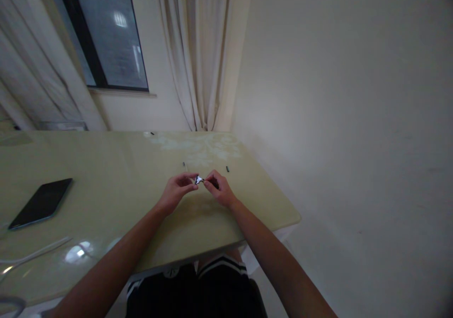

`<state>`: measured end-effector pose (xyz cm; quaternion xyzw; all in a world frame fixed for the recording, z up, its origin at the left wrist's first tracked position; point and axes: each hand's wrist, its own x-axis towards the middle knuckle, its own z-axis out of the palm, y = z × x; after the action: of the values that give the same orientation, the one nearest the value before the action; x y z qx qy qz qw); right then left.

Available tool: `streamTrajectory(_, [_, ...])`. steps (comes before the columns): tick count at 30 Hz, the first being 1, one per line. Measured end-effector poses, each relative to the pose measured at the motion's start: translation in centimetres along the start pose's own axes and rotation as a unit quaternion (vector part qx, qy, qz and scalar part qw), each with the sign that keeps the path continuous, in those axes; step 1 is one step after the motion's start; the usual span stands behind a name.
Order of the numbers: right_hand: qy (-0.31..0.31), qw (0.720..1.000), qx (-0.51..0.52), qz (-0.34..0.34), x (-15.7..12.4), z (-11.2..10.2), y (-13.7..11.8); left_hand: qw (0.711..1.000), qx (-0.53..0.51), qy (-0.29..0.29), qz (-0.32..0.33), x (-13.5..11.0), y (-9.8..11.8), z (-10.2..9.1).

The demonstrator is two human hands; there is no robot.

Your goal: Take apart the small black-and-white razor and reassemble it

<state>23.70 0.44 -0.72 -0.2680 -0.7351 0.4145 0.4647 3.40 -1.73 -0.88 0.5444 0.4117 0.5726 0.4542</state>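
Observation:
My left hand [178,188] and my right hand [220,188] meet above the table. Between their fingertips is a small shiny silver piece [198,179] with dark edges, too small to name for certain. The left thumb and fingers pinch it from the left side. At its right end, the right thumb and fingers close on it, and a dark part [214,184] shows under the right fingers. A small dark piece [227,169] lies on the table just beyond my right hand. Past my left fingers rests a thin pale stick with a grey end [184,164].
The glossy pale-green table [116,167] reaches its right corner near the wall. A black tablet [41,204] lies at left, with a white cable [38,252] nearer me. Another small dark piece [152,133] sits by the far edge. Curtains [198,54] hang behind.

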Motion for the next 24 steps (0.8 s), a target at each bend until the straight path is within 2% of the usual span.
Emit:
streamTrajectory(11, [-0.006, 1.000, 0.003, -0.012, -0.04, -0.05, 0.16, 1.000, 0.026, 0.012, 0.011, -0.20, 0.49, 0.06])
streamTrajectory(18, [-0.002, 1.000, 0.007, 0.006, -0.09, -0.13, 0.12, 1.000, 0.014, 0.002, -0.003, -0.16, 0.36, 0.10])
streamTrajectory(24, [0.002, 1.000, 0.005, -0.009, -0.04, -0.18, 0.04, 1.000, -0.004, 0.004, -0.010, -0.08, 0.09, 0.14])
